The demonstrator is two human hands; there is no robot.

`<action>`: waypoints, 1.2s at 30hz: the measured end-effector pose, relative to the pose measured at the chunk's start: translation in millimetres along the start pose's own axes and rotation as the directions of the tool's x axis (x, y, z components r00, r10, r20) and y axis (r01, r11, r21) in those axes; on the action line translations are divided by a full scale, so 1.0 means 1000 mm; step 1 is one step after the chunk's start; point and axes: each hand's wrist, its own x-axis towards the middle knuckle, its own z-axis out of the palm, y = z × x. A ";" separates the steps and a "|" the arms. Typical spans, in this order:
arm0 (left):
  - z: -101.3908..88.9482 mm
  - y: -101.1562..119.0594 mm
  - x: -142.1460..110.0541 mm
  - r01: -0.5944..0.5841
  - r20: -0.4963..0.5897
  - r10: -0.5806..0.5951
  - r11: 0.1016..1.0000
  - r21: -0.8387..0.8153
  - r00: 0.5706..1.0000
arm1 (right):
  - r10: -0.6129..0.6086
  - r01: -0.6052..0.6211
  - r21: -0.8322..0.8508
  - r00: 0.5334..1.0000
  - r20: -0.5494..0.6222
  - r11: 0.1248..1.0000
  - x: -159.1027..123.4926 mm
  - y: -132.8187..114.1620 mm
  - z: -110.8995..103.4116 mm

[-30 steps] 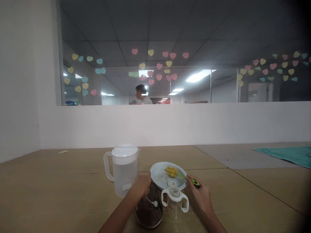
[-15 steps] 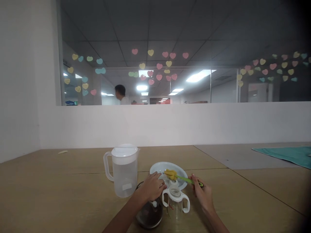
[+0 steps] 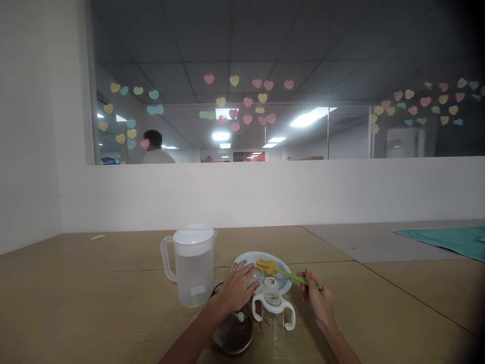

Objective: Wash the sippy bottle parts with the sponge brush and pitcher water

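My right hand [image 3: 316, 293] grips the green handle of a bottle brush [image 3: 299, 278], its yellow sponge head lying over a white dish [image 3: 286, 268]. At the dish's left side, my left hand [image 3: 238, 285] has its fingers and thumb about a clear rounded cap [image 3: 258, 274], partly hidden by the hand. In front of the dish stands a clear baby bottle [image 3: 273, 326] with a white two-handled collar and an open mouth. A small white bottle part [image 3: 270, 284] sits just behind it. Under my left forearm is a dark round vessel [image 3: 233, 336] with a shiny rim.
A clear lidded pitcher [image 3: 195, 273] stands left of the dish, handle to the left. A teal cloth [image 3: 447, 240] lies at the far right. A pale flat scrap [image 3: 97, 237] is at the back left. Behind the glass, a person [image 3: 155, 146] is visible.
My left hand has shifted slightly, and the clear cap now shows by its fingers. My right hand has moved the brush a little to the right. The person behind the glass moved left.
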 end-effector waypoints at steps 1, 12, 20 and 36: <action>-0.002 0.000 0.001 0.012 -0.025 -0.013 1.000 -0.015 1.000 | 0.016 -0.016 0.059 1.000 -0.004 0.998 0.001 0.000 -0.001; -0.042 0.026 0.008 0.208 -0.282 -0.311 0.916 -0.343 0.908 | 0.130 -0.294 0.531 0.937 0.325 0.795 0.003 -0.010 -0.009; -0.059 0.034 0.007 0.009 -0.382 -0.225 0.871 -0.492 0.896 | 0.148 -0.289 0.442 0.934 0.325 0.850 0.000 -0.005 -0.002; -0.094 -0.009 -0.003 0.369 0.062 -0.371 0.928 0.041 0.926 | 0.166 -0.244 0.541 0.968 0.190 0.805 0.013 0.005 -0.008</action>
